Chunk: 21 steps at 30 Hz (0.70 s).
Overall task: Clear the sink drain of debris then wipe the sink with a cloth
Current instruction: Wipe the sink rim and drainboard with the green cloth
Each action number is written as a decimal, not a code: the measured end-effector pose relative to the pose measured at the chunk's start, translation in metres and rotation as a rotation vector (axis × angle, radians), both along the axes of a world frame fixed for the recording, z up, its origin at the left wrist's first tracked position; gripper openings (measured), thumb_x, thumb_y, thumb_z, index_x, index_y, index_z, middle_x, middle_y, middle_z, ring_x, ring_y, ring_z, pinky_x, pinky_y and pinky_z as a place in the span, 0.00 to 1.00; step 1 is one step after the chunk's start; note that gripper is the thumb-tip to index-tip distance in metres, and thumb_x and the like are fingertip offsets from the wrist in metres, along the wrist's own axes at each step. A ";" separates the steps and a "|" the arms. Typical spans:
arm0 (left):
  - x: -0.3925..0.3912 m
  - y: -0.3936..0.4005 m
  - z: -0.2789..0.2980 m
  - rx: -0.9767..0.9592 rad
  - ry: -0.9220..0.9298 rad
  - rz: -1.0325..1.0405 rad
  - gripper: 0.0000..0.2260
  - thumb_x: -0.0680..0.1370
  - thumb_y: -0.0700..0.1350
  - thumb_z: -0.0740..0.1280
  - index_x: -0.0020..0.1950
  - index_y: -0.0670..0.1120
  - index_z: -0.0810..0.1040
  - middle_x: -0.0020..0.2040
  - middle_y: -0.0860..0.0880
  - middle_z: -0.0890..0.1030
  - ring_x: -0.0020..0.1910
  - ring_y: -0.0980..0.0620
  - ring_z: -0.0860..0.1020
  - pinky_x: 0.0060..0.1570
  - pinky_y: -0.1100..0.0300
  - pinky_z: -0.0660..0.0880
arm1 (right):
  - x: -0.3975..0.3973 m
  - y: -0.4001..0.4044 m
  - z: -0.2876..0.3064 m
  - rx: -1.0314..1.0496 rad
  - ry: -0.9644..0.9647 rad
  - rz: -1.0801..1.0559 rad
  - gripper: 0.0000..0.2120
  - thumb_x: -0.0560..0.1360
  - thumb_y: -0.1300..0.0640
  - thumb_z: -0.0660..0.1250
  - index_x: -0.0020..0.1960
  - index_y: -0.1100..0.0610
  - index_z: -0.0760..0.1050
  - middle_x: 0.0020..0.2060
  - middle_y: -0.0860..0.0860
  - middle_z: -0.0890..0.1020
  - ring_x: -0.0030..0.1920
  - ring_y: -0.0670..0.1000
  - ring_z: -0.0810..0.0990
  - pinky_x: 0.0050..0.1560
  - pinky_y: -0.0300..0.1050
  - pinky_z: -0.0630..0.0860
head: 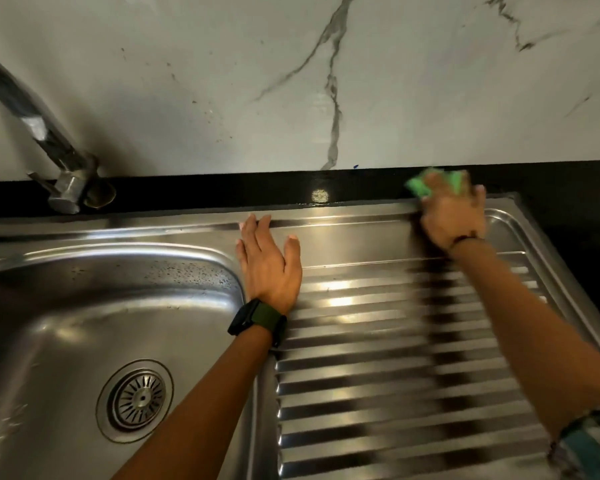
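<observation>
**Green cloth at the back edge of the drainboard, other hand flat on the steel**

The person's right arm reaches forward across the ribbed drainboard (pixel 378 341) of the steel sink (pixel 66 306), stretched nearly straight toward the far right corner. The right hand (pixel 452 216) is blurred, its back turned up and its fingers curled forward over a green cloth (pixel 420 188). It grips the cloth bunched under the fingertips, so only the cloth's far part shows, poking out beyond the knuckles. The cloth sits right at the sink's back rim, where the steel meets the black counter (pixel 551 181), and part of it overlaps that dark strip. A thin dark band circles the right wrist, and a patterned sleeve (pixel 593 441) shows at the lower right edge.

The left hand (pixel 269 265) lies palm down, open and holding nothing, on the flat strip between the basin and the drainboard, fingers together and pointing to the back rim, thumb spread out to the right. Its wrist carries a dark watch (pixel 253 322) on a green strap, and the forearm crosses the basin's right edge.

In the basin, the round drain strainer (pixel 136 400) sits near the front left, well apart from both hands, its slots looking clear. Water drops dot the basin's back wall. A curved steel tap (pixel 32 129) rises from the counter's back left corner against a white marble-veined wall (pixel 291 81).
</observation>
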<state>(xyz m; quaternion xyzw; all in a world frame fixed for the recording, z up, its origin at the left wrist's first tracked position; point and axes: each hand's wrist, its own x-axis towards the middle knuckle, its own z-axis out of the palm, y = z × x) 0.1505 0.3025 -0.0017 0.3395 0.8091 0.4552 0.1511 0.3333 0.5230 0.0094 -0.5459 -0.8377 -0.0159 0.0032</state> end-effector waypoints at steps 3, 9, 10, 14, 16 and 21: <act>0.001 0.000 0.004 0.054 -0.086 -0.019 0.29 0.73 0.53 0.52 0.72 0.45 0.59 0.75 0.45 0.59 0.75 0.48 0.54 0.75 0.47 0.48 | 0.054 0.032 0.009 -0.084 0.139 -0.281 0.23 0.80 0.54 0.51 0.74 0.53 0.55 0.75 0.54 0.57 0.75 0.64 0.48 0.73 0.63 0.48; 0.004 0.003 0.004 0.127 -0.150 -0.050 0.27 0.72 0.53 0.55 0.71 0.47 0.60 0.72 0.44 0.63 0.72 0.45 0.60 0.72 0.43 0.57 | -0.017 -0.004 -0.004 -0.028 0.267 -0.255 0.24 0.80 0.53 0.52 0.74 0.55 0.57 0.76 0.54 0.57 0.75 0.64 0.45 0.74 0.61 0.43; 0.004 0.003 0.002 0.133 -0.153 -0.062 0.27 0.73 0.53 0.55 0.71 0.48 0.60 0.72 0.45 0.63 0.72 0.46 0.61 0.72 0.43 0.57 | -0.033 -0.017 -0.007 -0.029 0.271 -0.207 0.24 0.79 0.52 0.53 0.75 0.54 0.56 0.76 0.53 0.56 0.75 0.64 0.44 0.73 0.60 0.41; 0.003 0.007 0.000 0.174 -0.169 -0.068 0.26 0.72 0.55 0.56 0.69 0.47 0.62 0.70 0.45 0.66 0.69 0.46 0.65 0.70 0.43 0.61 | -0.123 -0.084 -0.011 -0.079 0.247 0.178 0.26 0.78 0.49 0.55 0.74 0.50 0.56 0.76 0.50 0.56 0.76 0.61 0.44 0.73 0.59 0.39; 0.003 0.007 0.001 0.251 -0.244 -0.059 0.25 0.72 0.55 0.57 0.67 0.48 0.64 0.67 0.45 0.69 0.65 0.46 0.69 0.66 0.42 0.66 | -0.158 -0.117 -0.011 -0.136 0.176 0.415 0.26 0.78 0.50 0.55 0.75 0.49 0.54 0.76 0.47 0.55 0.76 0.59 0.43 0.73 0.59 0.39; 0.009 -0.004 0.000 0.233 -0.115 -0.117 0.24 0.72 0.55 0.56 0.62 0.41 0.69 0.59 0.43 0.73 0.59 0.41 0.72 0.61 0.47 0.70 | -0.113 -0.133 -0.007 -0.258 0.145 0.626 0.26 0.78 0.50 0.55 0.75 0.47 0.53 0.76 0.45 0.54 0.76 0.56 0.44 0.75 0.56 0.43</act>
